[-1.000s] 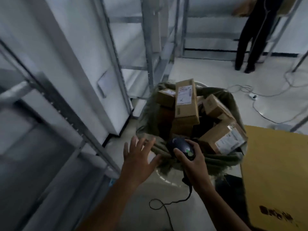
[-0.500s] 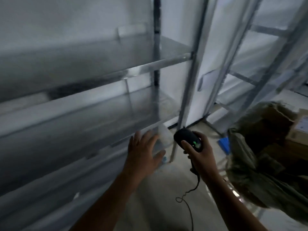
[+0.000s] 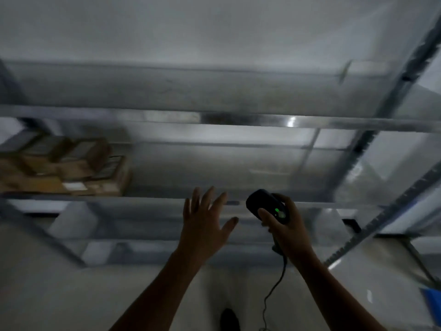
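My right hand (image 3: 286, 228) grips a black handheld barcode scanner (image 3: 267, 205) with a green light on its top; its dark cable (image 3: 274, 290) hangs down toward the floor. My left hand (image 3: 205, 220) is held up beside it with fingers spread and straight, holding nothing. Both hands are raised in front of a grey metal shelving rack (image 3: 214, 120). A stack of brown cardboard boxes (image 3: 64, 170) sits on the rack's middle shelf at the left, well away from both hands.
The rack's slotted upright (image 3: 381, 139) slants down the right side. Pale floor (image 3: 59, 283) lies below the shelves. A blue object (image 3: 432, 299) shows at the right edge. The toe of a dark shoe (image 3: 229, 318) is at the bottom.
The view has swung left from the bin of boxes to face the shelving rack, bringing shelved boxes into sight. My hands keep the same pose, scanner still in the right.
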{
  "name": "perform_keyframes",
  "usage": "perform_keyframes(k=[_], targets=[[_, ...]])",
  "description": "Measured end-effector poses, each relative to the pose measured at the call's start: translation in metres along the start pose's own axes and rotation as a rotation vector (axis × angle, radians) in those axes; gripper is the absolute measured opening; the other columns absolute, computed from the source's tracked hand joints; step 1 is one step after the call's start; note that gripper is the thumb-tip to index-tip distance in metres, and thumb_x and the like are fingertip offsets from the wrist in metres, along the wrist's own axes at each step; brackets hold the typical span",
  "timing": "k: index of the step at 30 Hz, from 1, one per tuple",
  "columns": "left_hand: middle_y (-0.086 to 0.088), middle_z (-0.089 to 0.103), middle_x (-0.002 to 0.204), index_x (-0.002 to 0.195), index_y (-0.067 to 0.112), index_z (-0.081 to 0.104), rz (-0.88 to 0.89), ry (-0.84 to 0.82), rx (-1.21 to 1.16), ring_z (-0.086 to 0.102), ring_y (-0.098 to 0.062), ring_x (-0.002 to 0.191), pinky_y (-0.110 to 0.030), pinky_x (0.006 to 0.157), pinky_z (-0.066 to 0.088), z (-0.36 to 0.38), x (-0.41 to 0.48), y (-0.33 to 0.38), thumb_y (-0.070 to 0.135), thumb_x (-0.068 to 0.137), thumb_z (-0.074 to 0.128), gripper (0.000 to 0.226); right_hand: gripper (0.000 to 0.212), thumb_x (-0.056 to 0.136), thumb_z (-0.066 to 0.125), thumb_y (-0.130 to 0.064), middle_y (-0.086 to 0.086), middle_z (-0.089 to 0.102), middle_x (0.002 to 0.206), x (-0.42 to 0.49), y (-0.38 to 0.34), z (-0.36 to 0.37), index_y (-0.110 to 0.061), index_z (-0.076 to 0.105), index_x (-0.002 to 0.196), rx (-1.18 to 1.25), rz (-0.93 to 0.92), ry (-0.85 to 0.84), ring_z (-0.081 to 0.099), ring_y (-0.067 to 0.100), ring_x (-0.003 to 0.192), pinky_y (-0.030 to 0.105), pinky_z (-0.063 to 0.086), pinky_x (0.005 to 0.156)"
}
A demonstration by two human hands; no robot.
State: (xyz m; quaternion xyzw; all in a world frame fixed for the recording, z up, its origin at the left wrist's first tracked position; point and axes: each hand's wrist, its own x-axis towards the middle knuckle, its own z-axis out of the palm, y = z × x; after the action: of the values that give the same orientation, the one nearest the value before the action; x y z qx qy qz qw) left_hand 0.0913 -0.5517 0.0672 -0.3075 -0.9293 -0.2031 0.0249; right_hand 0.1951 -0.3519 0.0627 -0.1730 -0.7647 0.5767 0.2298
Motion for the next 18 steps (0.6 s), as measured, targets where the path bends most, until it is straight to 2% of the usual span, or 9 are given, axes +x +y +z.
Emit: perform_keyframes(k=[4,9,14,16,18], targets=[[0.003,0.013,0.173,0.162,0.039,0.023,-0.206,0.047,0.002,0.003,-0.032,0.159,-0.050,0.127,0.004,-0.024,-0.016,-0.067,0.083,0.086,0.017,0.088,0.061,0.077,0.075,-0.049,-0.004,0.068,0.118,0.022,-0.011,0.080,-0.029,0.056,0.130,0.002,-0.034,-0.168,0.073,0.019,0.096,0.027,0.060,0.072],[0.002,0.007,0.174,0.163,0.039,0.019,-0.386,0.076,0.056,-0.009,-0.026,0.160,-0.047,0.127,-0.001,-0.052,-0.025,-0.140,0.074,0.097,0.035,0.077,0.048,0.085,0.078,-0.036,-0.006,0.067,0.117,0.046,-0.019,0.178,-0.035,0.054,0.127,0.052,-0.035,-0.323,0.073,0.020,0.097,0.032,0.063,0.075],[0.002,0.004,0.174,0.163,0.038,0.019,-0.518,0.104,0.065,-0.011,-0.027,0.160,-0.047,0.127,-0.004,-0.083,-0.013,-0.206,0.074,0.097,0.036,0.078,0.058,0.080,0.078,-0.056,-0.006,0.067,0.120,0.082,-0.024,0.265,-0.035,0.055,0.129,0.100,-0.038,-0.441,0.073,0.022,0.098,0.037,0.064,0.077],[0.001,0.005,0.174,0.163,0.037,0.019,-0.557,0.114,0.043,-0.011,-0.027,0.160,-0.049,0.127,-0.004,-0.093,-0.004,-0.231,0.072,0.097,0.039,0.078,0.061,0.080,0.079,-0.058,-0.005,0.068,0.120,0.098,-0.026,0.294,-0.034,0.055,0.130,0.120,-0.030,-0.474,0.073,0.022,0.100,0.040,0.064,0.080],[0.000,0.007,0.174,0.163,0.036,0.021,-0.583,0.121,0.049,-0.009,-0.028,0.160,-0.052,0.128,-0.001,-0.101,0.006,-0.255,0.072,0.097,0.040,0.078,0.060,0.078,0.076,-0.055,-0.005,0.067,0.120,0.114,-0.032,0.318,-0.033,0.055,0.130,0.139,-0.018,-0.516,0.072,0.021,0.101,0.036,0.064,0.080]])
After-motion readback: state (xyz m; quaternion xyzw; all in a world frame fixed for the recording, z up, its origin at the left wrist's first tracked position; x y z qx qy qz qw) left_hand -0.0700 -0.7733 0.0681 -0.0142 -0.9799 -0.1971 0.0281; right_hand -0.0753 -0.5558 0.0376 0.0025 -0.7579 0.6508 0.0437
